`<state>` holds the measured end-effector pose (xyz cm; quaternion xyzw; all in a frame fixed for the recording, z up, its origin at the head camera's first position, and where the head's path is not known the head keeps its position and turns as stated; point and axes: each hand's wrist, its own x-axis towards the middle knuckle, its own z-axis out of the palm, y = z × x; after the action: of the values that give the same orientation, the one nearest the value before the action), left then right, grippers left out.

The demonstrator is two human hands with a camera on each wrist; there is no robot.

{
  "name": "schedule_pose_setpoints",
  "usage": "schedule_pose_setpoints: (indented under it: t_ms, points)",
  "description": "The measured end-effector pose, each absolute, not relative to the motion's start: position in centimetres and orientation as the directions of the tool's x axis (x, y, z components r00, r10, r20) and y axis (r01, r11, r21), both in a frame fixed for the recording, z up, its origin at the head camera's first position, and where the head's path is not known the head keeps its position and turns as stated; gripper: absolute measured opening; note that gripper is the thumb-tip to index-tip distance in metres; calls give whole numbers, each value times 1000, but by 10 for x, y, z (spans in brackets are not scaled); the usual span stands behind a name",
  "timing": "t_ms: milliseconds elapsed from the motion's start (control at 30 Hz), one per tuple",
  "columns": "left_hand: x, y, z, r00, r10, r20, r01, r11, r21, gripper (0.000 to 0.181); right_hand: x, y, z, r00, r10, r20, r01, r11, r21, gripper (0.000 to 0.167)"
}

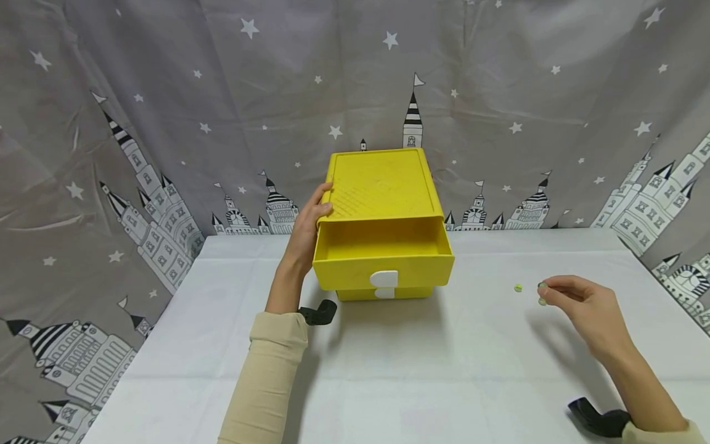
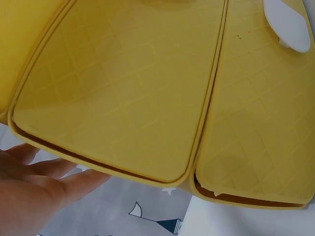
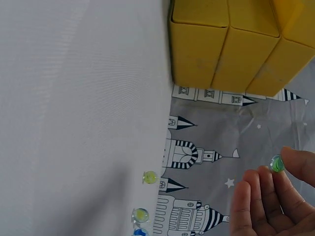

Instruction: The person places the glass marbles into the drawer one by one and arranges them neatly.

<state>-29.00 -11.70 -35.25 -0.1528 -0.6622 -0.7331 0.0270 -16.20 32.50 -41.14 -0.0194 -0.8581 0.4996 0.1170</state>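
A yellow drawer box stands at the middle of the table, its upper drawer pulled out toward me. My left hand rests against the box's left side near the top edge. In the left wrist view its fingers lie fairly straight along the yellow wall. Off to the right, my right hand pinches a clear glass marble with green inside between thumb and fingertips, above the table. A yellow-green marble lies on the cloth nearby, and another pale marble is just below the fingertips.
White cloth covers the table. A blue marble shows at the bottom edge of the right wrist view. Behind the box hangs a grey curtain with stars and castles. White handles mark the drawer fronts.
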Motion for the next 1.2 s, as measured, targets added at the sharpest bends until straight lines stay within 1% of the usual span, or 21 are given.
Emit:
schedule_pose_setpoints:
  t_ms: [100,533,767,900,1033,1200]
  points:
    - [-290,-117,-353,-952,165,258,240,-125,963,57,-161,324,-410,-972,151,182,-87,486,-870,22]
    - [-290,-116,-353,-953,162,257,237,-133,962,56,-157,316,-400,-967,140,212,-113,510,-852,26]
    - [-289,-118,-352,-961,148,232,211,-144,967,57,-162,298,-393,-963,69,260,-185,530,-828,27]
    - [-289,-118,-352,-959,155,239,215,-155,964,56,-165,289,-386,-960,25,279,-223,534,-816,26]
    - [-290,-117,-352,-954,162,251,226,-159,961,55,-166,280,-378,-957,10,290,-242,523,-817,25]
    - [-290,-116,-353,-953,164,254,228,-163,960,56,-165,265,-367,-962,2,274,-238,493,-837,26]
